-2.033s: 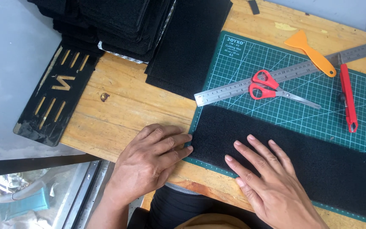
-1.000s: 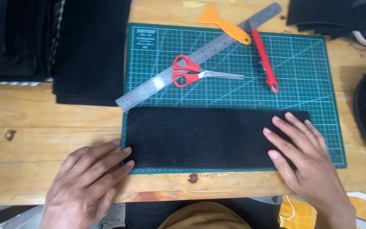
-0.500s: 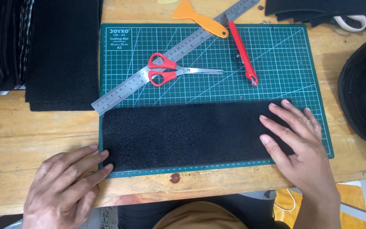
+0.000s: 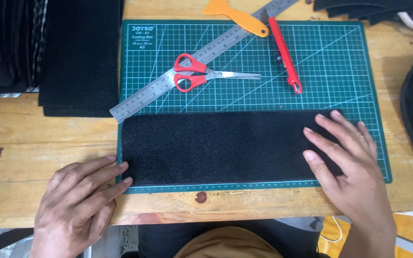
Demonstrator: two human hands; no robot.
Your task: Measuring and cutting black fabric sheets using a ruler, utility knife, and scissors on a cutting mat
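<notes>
Both hands have slid apart: left hand (image 4: 80,200) lies flat, fingers spread, at the black strip's (image 4: 216,148) left end; right hand (image 4: 347,165) presses spread on its right end, along the mat's (image 4: 331,62) near edge.

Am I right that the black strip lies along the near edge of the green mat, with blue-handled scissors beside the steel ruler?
Not quite: the head view shows the scissors have red handles. The black strip, green mat and steel ruler are as stated.

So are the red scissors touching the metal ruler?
Touching. The head view shows the scissors lying on the ruler: one red handle loop sits right over the ruler's edge, with no gap between them, on the green cutting mat.
</notes>
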